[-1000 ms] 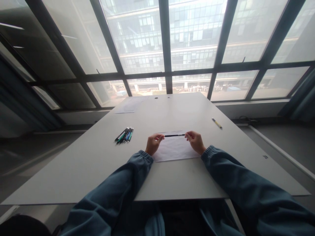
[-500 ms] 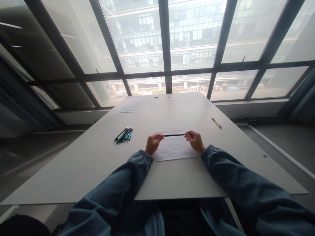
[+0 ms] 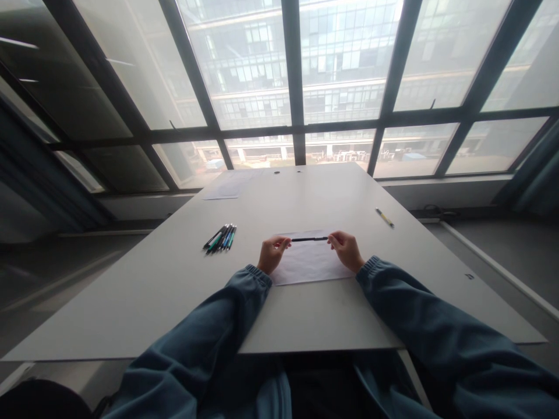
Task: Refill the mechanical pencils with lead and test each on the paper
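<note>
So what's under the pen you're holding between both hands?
A white sheet of paper lies on the table under the dark pen. The left hand and right hand cover the sheet's side edges and the pen's ends.

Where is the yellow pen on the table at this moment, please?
In the head view the yellow pen lies alone on the right side of the white table, beyond the right hand and apart from it.

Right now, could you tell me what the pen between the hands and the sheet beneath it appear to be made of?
Pen: probably plastic, a thin dark barrel; too small to tell the finish. Left hand and right hand hold its ends. Sheet: likely paper, white, matte, flat on the table.
</note>
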A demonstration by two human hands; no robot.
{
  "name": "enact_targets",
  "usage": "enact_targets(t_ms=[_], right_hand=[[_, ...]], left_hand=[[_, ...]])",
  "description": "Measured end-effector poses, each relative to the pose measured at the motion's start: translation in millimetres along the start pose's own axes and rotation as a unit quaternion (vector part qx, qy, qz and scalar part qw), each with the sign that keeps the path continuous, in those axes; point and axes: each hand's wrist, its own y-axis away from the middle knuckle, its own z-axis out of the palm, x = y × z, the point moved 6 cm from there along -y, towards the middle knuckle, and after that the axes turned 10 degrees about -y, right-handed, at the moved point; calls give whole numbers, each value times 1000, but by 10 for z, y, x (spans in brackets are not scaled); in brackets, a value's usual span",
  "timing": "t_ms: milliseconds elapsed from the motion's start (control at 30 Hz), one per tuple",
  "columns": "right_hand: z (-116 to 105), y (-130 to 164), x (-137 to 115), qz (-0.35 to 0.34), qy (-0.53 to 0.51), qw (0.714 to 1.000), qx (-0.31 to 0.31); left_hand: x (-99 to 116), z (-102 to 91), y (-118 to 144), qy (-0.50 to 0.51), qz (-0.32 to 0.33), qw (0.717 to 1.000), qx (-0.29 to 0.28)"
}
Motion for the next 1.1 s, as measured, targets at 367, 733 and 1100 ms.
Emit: enact_targets(t_ms=[367, 733, 1100], right_hand=[[2, 5, 3, 3, 3, 1000, -3], [6, 6, 31, 7, 5, 1000, -8], [4, 5, 49, 10, 5, 1000, -12]], left_hand=[[-22, 7, -4, 9, 3, 1000, 0], [-13, 8, -1, 12, 0, 1000, -3], [-10, 10, 2, 13, -6, 1000, -6]])
